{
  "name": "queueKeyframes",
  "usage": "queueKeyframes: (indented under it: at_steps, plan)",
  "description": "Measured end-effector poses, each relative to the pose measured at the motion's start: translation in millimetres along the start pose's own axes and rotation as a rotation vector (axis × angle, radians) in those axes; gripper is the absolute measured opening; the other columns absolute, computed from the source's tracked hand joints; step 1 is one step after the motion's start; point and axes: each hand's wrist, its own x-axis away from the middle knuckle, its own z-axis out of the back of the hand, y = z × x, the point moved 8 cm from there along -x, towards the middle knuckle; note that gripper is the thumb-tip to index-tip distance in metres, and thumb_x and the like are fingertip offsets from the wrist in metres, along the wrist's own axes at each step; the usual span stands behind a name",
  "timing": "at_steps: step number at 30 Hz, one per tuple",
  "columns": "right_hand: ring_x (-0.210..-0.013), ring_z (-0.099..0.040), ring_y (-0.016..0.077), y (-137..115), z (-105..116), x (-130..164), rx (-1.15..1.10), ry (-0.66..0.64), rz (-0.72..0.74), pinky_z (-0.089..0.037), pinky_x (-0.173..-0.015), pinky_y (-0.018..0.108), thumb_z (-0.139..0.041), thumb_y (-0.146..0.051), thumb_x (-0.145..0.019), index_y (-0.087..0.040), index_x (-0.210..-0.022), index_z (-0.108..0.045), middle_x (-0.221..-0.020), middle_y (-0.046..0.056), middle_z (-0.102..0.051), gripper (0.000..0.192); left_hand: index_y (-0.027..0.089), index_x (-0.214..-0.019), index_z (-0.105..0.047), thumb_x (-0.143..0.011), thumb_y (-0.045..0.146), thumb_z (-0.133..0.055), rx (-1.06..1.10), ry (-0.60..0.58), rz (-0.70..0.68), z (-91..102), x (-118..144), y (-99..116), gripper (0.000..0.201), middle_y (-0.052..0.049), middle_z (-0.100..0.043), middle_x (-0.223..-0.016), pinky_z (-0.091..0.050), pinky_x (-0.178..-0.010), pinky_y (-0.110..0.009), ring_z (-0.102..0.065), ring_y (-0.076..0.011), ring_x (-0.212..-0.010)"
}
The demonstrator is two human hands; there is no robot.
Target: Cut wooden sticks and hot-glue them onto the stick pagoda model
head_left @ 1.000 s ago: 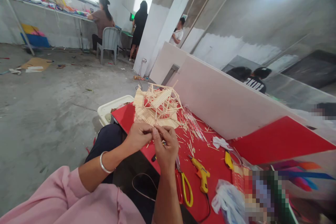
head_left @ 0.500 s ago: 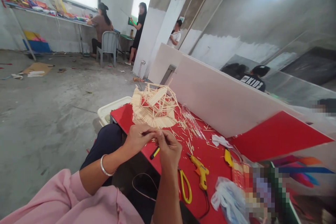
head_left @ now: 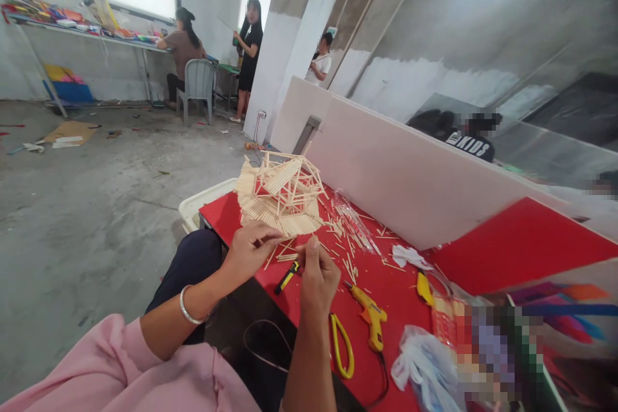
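Stick model sits at 12 o'clock from the hands, on the worktop. Looks part-built: slatted skirt and sloped panel on, upper frame mostly bare, loose sticks at its 4 o'clock. Panel's long axis runs 8-to-2; model's overall axis unclear. Left hand: fingers nearly meeting at the tips, can't tell the hold. Right hand: fingers curled in, contents hidden.

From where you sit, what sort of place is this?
Probably a craft workshop: a wooden-stick model rests on a red tabletop amid loose sticks, a yellow glue gun lies nearby, and a long table in the background holds colourful items.
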Motion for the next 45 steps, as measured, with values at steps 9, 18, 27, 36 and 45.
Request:
queueKeyframes:
  at_steps: [9, 18, 27, 36, 45]
  plan:
    - [-0.104, -0.062, 0.0201, 7.5, -6.3, -11.5, 0.079, -0.030, 0.049, -0.049, -0.085, 0.032, -0.058, -0.043, -0.087, -0.018, -0.111, -0.067, -0.111, 0.010, -0.067, 0.036, 0.018, -0.076, -0.072, -0.086, 0.029, -0.059, -0.057, 0.040, 0.009, 6.4, -3.4, -5.4, 0.019, -0.002, -0.067, -0.071, -0.044, -0.064, -0.022, -0.057, -0.0131, -0.066]
    - [-0.102, -0.063, 0.0208, 19.3, -9.3, -13.6, 0.075, -0.058, 0.019, -0.051, -0.084, 0.033, -0.057, -0.043, -0.086, -0.018, -0.113, -0.068, -0.114, 0.011, -0.068, 0.039, 0.018, -0.084, -0.073, -0.082, 0.021, -0.061, -0.021, 0.088, -0.033, 0.3, -5.4, -13.5, 0.012, -0.004, -0.069, -0.075, -0.045, -0.061, -0.023, -0.058, -0.0132, -0.065]
    - [-0.102, -0.064, 0.0217, 21.9, -13.4, -15.2, 0.013, -0.065, -0.062, -0.049, -0.084, 0.034, -0.061, -0.045, -0.084, -0.020, -0.113, -0.068, -0.114, 0.009, -0.069, 0.039, 0.016, -0.082, -0.073, -0.082, 0.027, -0.061, 0.121, 0.050, 0.066, -2.8, -9.1, -21.8, 0.016, -0.003, -0.067, -0.070, -0.044, -0.058, -0.023, -0.056, -0.0116, -0.058]
    - [-0.082, -0.065, 0.0193, 18.9, -18.4, -17.2, -0.063, -0.093, -0.116, -0.050, -0.073, 0.032, -0.064, -0.049, -0.081, -0.017, -0.105, -0.071, -0.095, 0.009, -0.073, 0.041, 0.014, -0.077, -0.071, -0.078, 0.033, -0.066, 0.343, 0.024, 0.259, -3.5, -8.1, -35.3, 0.020, 0.001, -0.063, -0.061, -0.040, -0.049, -0.020, -0.053, -0.0079, -0.049]
    - [-0.074, -0.061, 0.0165, 21.9, -20.9, -14.1, -0.063, -0.111, -0.096, -0.048, -0.069, 0.029, -0.065, -0.048, -0.080, -0.017, -0.099, -0.073, -0.082, 0.004, -0.070, 0.037, 0.014, -0.074, -0.071, -0.077, 0.035, -0.069, 0.398, 0.022, 0.285, -5.0, -6.7, -37.1, 0.021, 0.001, -0.062, -0.059, -0.038, -0.047, -0.019, -0.052, -0.0076, -0.048]
